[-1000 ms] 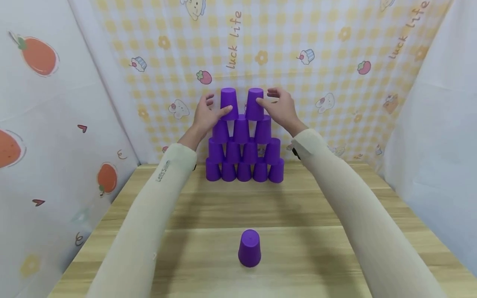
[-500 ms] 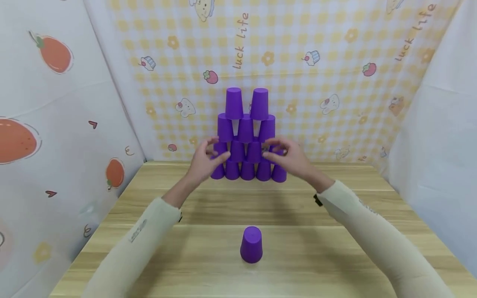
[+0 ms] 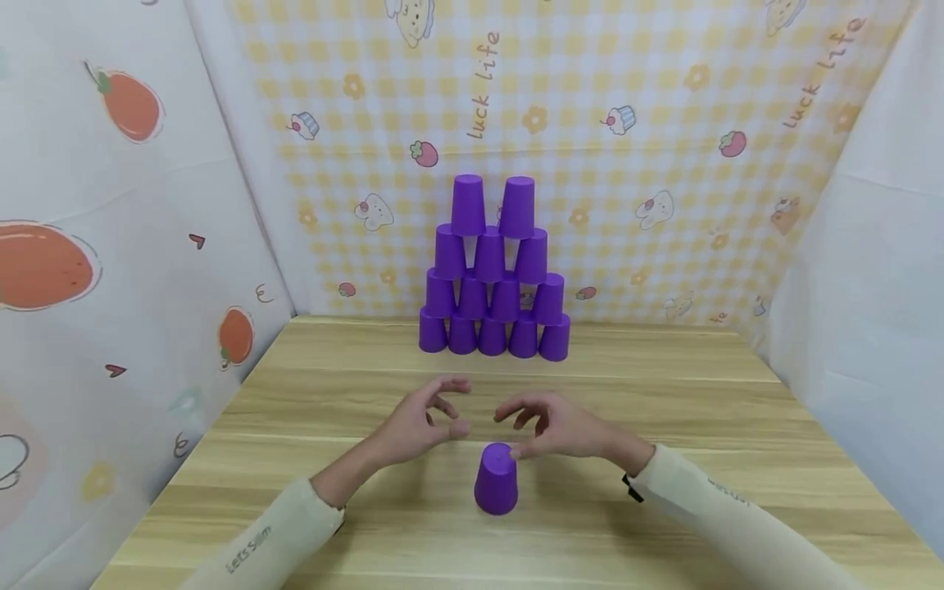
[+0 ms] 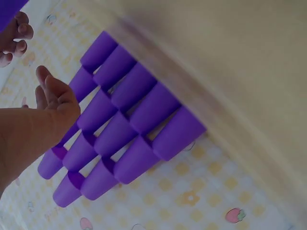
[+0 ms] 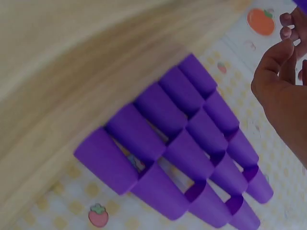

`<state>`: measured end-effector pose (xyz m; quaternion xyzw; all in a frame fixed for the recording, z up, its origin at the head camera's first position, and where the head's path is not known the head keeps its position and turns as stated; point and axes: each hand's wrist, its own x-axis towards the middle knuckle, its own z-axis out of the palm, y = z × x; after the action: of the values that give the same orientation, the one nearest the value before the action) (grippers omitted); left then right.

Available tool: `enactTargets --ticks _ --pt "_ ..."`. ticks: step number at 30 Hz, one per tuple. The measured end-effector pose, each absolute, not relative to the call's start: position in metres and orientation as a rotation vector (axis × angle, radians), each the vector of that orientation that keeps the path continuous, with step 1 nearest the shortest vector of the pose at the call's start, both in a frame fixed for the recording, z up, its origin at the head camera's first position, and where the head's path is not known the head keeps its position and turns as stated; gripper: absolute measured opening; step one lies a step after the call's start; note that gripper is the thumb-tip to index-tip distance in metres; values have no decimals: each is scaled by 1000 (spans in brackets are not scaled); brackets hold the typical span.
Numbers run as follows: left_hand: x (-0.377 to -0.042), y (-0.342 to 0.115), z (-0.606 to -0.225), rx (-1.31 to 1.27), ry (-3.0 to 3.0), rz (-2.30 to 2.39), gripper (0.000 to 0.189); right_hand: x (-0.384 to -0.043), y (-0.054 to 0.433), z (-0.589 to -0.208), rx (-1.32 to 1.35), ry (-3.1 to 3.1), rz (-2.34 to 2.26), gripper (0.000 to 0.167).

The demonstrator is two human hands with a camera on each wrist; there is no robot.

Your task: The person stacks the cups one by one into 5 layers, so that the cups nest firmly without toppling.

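A single purple cup [image 3: 496, 487] stands upside down on the table's near half. Behind and left of it is my left hand [image 3: 416, 424], fingers loosely bent and holding nothing. My right hand [image 3: 566, 426] hovers at the cup's right, its thumb tip overlapping the rim of the cup's top in the head view. Farther back rises a pyramid of upside-down purple cups [image 3: 489, 256] in stacked rows, two in the top row. Both wrist views show this pyramid tilted, with a hand beside it; only a corner of the single cup shows there.
The wooden table [image 3: 354, 360] ends at a yellow checked cloth backdrop [image 3: 634, 180] just behind the pyramid. White cloth [image 3: 147, 188] printed with fruit hangs at the left, and plain white cloth [image 3: 848, 270] at the right.
Both hands have left the pyramid's top row, coming down and toward me to the single cup. The two top cups stay standing. The view has shifted slightly.
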<state>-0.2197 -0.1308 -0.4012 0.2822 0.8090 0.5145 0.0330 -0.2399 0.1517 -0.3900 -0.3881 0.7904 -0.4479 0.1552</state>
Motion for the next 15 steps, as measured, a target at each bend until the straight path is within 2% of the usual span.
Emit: enactTargets --ticks 6,15 --pt "-206 -134 -415 905 2424 1479 65 -229 145 -409 -1122 2210 -1247 57" --pt "-200 -130 -408 932 2417 1456 57 -225 147 -415 -1148 2228 -1297 47"
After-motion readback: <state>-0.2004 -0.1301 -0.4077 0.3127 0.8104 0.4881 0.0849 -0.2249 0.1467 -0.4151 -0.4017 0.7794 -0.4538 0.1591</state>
